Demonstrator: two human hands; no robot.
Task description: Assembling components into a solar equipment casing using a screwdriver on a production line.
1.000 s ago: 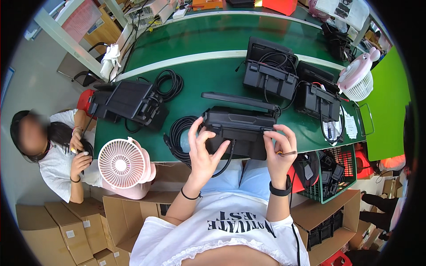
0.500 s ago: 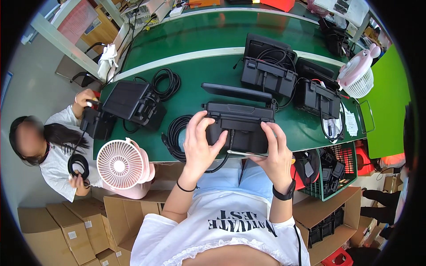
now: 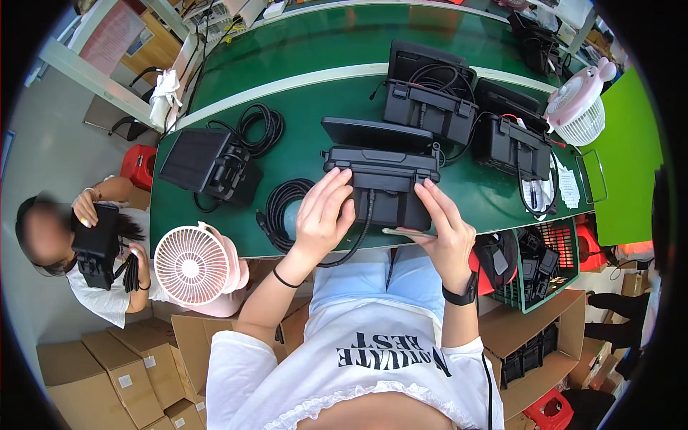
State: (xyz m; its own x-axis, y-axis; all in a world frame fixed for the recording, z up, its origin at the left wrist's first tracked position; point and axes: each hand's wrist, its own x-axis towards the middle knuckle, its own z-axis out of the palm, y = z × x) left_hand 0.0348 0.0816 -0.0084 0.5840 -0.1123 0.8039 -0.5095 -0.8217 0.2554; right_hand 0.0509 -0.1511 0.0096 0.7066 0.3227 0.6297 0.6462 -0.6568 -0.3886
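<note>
A black plastic case [image 3: 390,204] stands at the table's front edge, its lid down and a dark flat panel [image 3: 376,134] tilted up behind it. My left hand [image 3: 324,215] lays its outstretched fingertips on the lid's front edge, left of the middle, thumb bent below. My right hand [image 3: 446,240] rests its fingertips on the lid's right front. Its thumb side holds a thin, flat, pale-edged object [image 3: 408,233] against the case; its kind cannot be made out. A black cable [image 3: 367,222] runs down from the case front, and a cable coil [image 3: 283,208] lies beside my left hand.
More black cases with cables stand left [image 3: 211,168], behind [image 3: 430,107] and right [image 3: 512,147]. A pink fan [image 3: 190,265] is at front left, another [image 3: 579,107] at right. A green crate [image 3: 534,287] and cartons [image 3: 129,373] sit below. At left, a co-worker [image 3: 107,244] holds a black case.
My left fingers have straightened and come together on the lid. The thin object in my right hand has tilted slightly. The co-worker has lifted a black case off the table's side toward themselves.
</note>
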